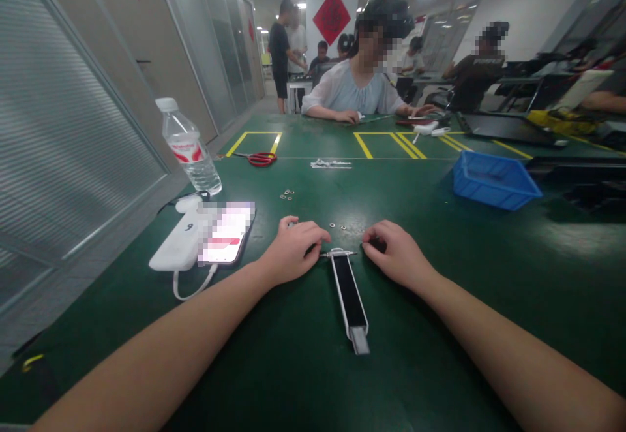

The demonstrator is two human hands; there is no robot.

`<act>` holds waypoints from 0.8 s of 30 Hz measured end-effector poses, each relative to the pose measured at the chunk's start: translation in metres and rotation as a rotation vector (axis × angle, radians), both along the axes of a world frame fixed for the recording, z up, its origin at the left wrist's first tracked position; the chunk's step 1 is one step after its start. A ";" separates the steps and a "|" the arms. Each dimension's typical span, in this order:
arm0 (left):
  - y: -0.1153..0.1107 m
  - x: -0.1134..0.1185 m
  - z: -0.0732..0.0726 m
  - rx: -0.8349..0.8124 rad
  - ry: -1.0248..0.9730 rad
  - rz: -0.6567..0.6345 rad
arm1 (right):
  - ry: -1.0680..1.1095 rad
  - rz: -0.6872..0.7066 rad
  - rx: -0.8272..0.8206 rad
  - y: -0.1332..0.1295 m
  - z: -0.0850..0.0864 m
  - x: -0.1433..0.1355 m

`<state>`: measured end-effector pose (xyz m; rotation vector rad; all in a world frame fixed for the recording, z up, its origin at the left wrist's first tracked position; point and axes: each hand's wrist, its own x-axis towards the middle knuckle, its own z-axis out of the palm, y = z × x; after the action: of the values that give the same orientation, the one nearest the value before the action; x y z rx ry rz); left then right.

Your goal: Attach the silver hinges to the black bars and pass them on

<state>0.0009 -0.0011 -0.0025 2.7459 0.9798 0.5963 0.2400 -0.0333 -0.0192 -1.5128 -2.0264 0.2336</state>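
A long white-framed device with a black face (pixel 349 292) lies on the green table (pixel 415 367), a grey metal tab at its near end. Across its far end sits a thin metal bar (pixel 341 253). My left hand (pixel 297 249) rests at the bar's left end, fingers curled and closed; what they hold, if anything, is too small to tell. Just right of the bar's other end is my right hand (pixel 391 249), thumb and forefinger curled towards each other, with nothing visible between them. Two small metal rings (pixel 343 228) lie beyond the bar, between my hands.
Left stand a water bottle (pixel 192 151), a white power bank (pixel 178 243) and a phone (pixel 227 233). Farther off are several small metal pieces (pixel 287 194), red scissors (pixel 261 158), white strips (pixel 331 164) and a blue bin (pixel 495 181). A person (pixel 362 86) sits opposite.
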 end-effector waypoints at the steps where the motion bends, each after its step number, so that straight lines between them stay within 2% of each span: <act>1: 0.000 0.000 0.000 0.001 0.000 -0.007 | -0.001 0.003 0.006 0.000 0.000 0.000; 9: 0.001 0.000 0.000 -0.010 -0.005 -0.038 | 0.015 0.025 -0.011 -0.003 0.005 -0.001; 15: 0.002 0.000 0.000 -0.033 -0.042 -0.080 | 0.086 0.040 0.038 -0.005 0.004 -0.005; 24: 0.002 0.000 0.000 -0.012 0.001 -0.035 | 0.119 0.080 0.059 -0.005 0.004 -0.004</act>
<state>0.0012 0.0007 -0.0023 2.7471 0.9303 0.5822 0.2360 -0.0383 -0.0148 -1.3517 -1.9840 0.2870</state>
